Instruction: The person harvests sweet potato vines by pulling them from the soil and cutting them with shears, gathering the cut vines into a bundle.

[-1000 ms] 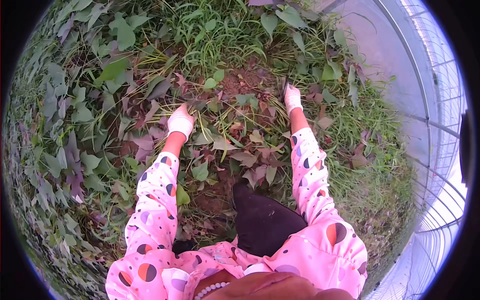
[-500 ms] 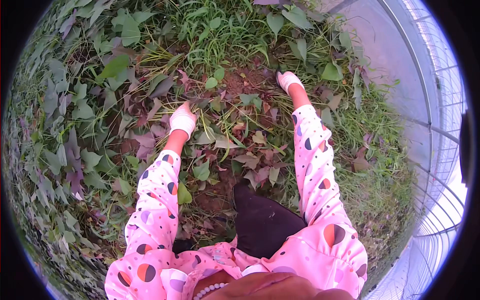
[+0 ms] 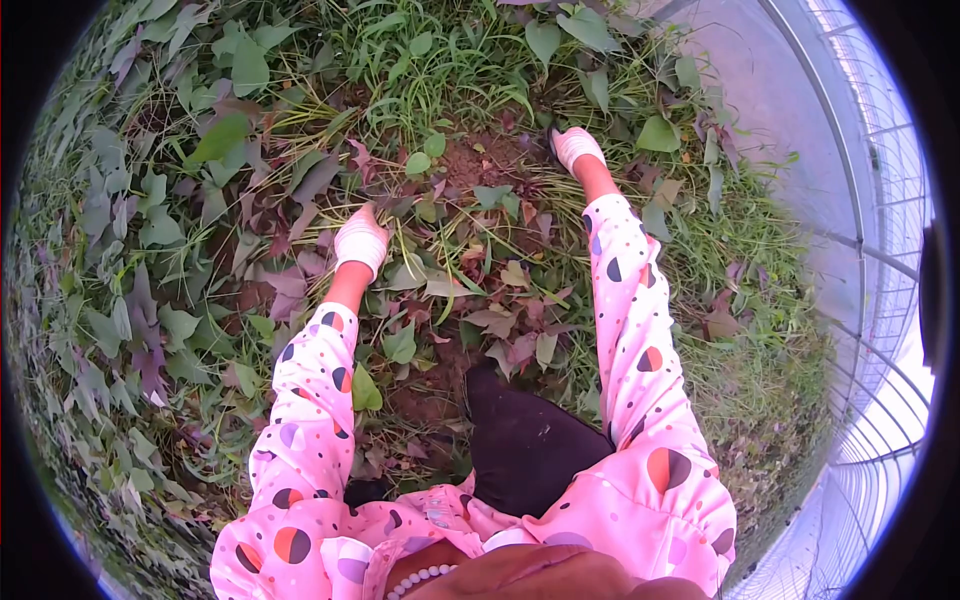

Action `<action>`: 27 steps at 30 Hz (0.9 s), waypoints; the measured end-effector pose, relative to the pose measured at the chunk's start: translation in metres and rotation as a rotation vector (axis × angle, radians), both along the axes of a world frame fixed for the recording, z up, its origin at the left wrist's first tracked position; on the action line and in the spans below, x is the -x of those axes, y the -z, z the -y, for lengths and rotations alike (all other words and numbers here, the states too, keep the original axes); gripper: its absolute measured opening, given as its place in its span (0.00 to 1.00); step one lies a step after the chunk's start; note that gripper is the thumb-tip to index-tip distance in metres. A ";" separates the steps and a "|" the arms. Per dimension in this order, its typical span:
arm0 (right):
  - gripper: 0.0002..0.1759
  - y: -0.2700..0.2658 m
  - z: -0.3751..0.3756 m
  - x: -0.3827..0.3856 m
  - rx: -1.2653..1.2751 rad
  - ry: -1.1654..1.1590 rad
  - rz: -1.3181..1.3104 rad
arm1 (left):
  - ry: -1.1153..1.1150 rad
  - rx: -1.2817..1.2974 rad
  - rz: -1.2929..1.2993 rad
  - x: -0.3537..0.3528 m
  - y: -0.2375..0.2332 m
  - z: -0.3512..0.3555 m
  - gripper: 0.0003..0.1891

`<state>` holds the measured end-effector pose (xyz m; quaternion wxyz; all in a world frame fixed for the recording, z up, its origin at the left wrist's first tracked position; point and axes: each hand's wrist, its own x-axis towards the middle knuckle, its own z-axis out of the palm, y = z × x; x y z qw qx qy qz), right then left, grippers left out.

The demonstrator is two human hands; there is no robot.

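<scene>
My left hand (image 3: pixel 360 240), in a white glove, is pressed down into a tangle of green and purple vines (image 3: pixel 440 250), with its fingers closed on some stems. My right hand (image 3: pixel 577 147), also gloved, is stretched farther out to the edge of a bare patch of reddish soil (image 3: pixel 475 160). Its fingers are curled around a small dark tool (image 3: pixel 551 138), of which only a sliver shows beside the glove. Both arms wear pink sleeves with dots.
Leafy vines (image 3: pixel 150 220) cover the ground to the left, and grass (image 3: pixel 440 60) grows beyond the soil patch. On the right runs a pale path (image 3: pixel 770 110) beside a greenhouse frame (image 3: pixel 880 330). My dark knee (image 3: pixel 525 440) is over the ground below.
My right hand has reached forward and up, away from me, to the far edge of the soil patch. My left hand has stayed in the vines.
</scene>
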<state>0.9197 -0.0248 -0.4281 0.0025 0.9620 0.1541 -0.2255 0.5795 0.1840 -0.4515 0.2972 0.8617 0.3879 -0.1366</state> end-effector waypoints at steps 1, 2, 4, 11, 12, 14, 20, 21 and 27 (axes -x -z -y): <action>0.36 0.005 0.003 0.000 0.001 0.001 0.000 | 0.000 -0.009 0.006 0.000 0.001 0.000 0.28; 0.34 0.011 0.006 0.000 0.004 -0.033 0.027 | -0.002 -0.018 0.011 0.001 0.002 0.000 0.28; 0.32 0.010 0.006 0.002 0.008 -0.068 0.054 | 0.004 -0.027 0.017 0.001 0.004 0.000 0.28; 0.21 -0.058 -0.021 0.021 -0.353 -0.048 0.361 | 0.000 0.025 -0.029 -0.001 0.006 -0.003 0.28; 0.19 -0.067 -0.029 0.011 -0.389 -0.052 0.439 | 0.008 0.023 -0.027 -0.002 0.006 -0.003 0.28; 0.19 -0.072 -0.036 -0.016 -0.213 -0.079 0.421 | 0.001 0.032 -0.064 -0.003 0.002 -0.003 0.28; 0.13 -0.034 -0.029 -0.026 0.228 -0.264 0.298 | 0.000 0.021 -0.022 -0.002 0.000 -0.001 0.28; 0.13 -0.030 -0.026 -0.021 0.229 -0.249 0.313 | -0.002 0.007 -0.017 -0.001 0.004 -0.001 0.28; 0.12 -0.038 -0.009 -0.002 0.058 -0.227 0.431 | -0.040 0.045 0.049 0.009 0.009 -0.002 0.27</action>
